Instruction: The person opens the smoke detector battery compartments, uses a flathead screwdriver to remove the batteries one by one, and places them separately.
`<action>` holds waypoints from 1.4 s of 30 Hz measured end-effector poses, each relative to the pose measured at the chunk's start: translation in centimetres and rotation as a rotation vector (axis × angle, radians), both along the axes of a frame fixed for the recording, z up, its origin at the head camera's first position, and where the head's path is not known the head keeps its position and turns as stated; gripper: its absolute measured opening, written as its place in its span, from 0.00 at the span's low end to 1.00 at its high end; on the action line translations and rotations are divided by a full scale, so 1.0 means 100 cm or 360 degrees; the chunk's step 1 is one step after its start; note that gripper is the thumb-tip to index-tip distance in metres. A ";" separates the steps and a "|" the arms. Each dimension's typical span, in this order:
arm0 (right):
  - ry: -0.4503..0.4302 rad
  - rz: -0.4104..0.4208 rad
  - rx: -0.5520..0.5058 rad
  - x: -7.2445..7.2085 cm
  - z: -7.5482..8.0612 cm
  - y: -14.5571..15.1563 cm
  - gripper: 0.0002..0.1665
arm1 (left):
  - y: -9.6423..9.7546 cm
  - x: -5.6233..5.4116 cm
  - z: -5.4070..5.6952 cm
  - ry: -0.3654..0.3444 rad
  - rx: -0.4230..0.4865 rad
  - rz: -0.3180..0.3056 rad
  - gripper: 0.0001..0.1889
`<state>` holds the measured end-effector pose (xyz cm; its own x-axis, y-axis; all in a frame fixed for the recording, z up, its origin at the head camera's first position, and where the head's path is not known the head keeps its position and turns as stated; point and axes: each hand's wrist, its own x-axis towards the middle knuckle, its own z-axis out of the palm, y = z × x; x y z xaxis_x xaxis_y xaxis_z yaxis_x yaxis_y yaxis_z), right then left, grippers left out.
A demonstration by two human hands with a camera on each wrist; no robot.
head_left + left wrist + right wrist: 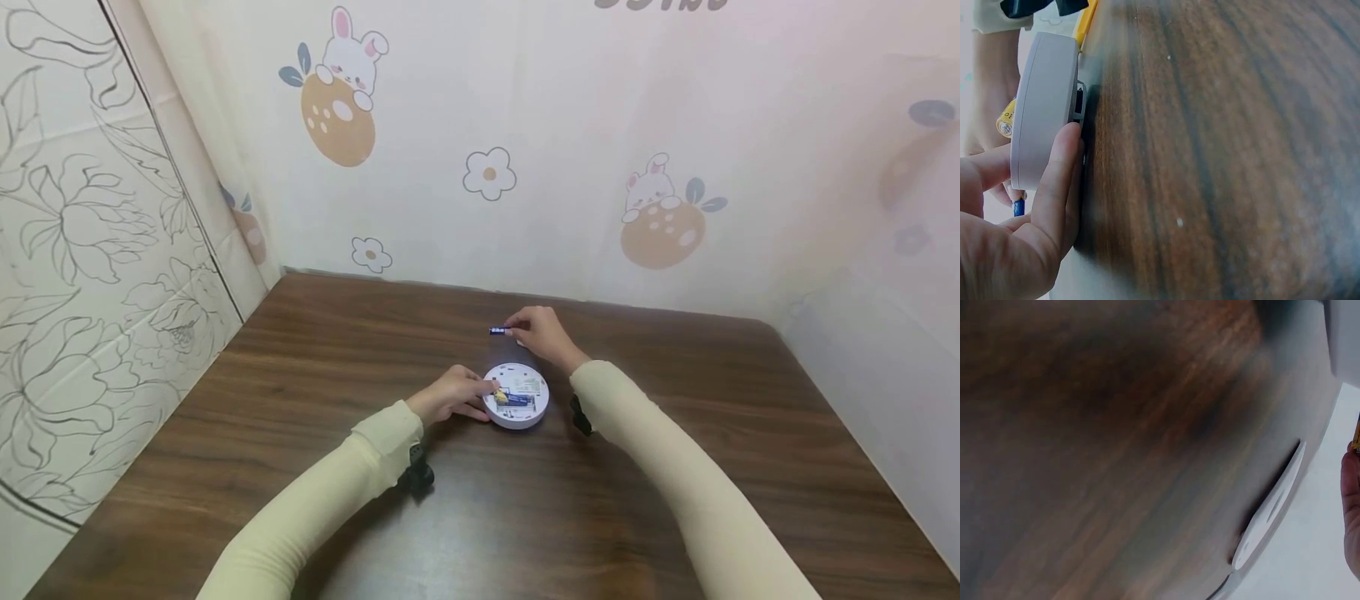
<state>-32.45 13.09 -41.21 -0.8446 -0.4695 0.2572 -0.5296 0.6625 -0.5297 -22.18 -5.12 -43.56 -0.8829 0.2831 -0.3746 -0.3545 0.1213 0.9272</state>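
Note:
A round white battery-powered device [517,418] stands on the brown table with its battery compartment facing up. My left hand [455,392] holds its left side, thumb over the top rim and fingers along the side wall [1046,100]. Blue-and-yellow batteries [515,399] lie in the compartment, and the yellow end of a battery [1005,120] sticks up past the rim in the left wrist view. Just beyond the device, my right hand [542,333] pinches a small dark blue battery [498,331] between thumb and fingertips. Only part of that hand [1352,506] shows in the right wrist view.
A thin white slotted piece [1269,512] lies on the table near the right hand. Brown wood tabletop [360,333] extends around the device. Behind it hangs a rabbit-print curtain [487,233], with a flower-line panel [97,250] to the left. A yellow strip [1087,25] shows behind the device.

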 end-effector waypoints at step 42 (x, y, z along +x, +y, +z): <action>-0.0065 0.0062 0.0243 -0.023 -0.014 -0.016 0.09 | -0.001 -0.001 -0.001 0.0002 0.0007 0.0016 0.15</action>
<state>-34.74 11.47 -42.64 -0.8331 -0.5334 0.1462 -0.5369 0.7163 -0.4458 -22.23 -5.22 -43.68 -0.8862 0.2762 -0.3719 -0.3542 0.1135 0.9282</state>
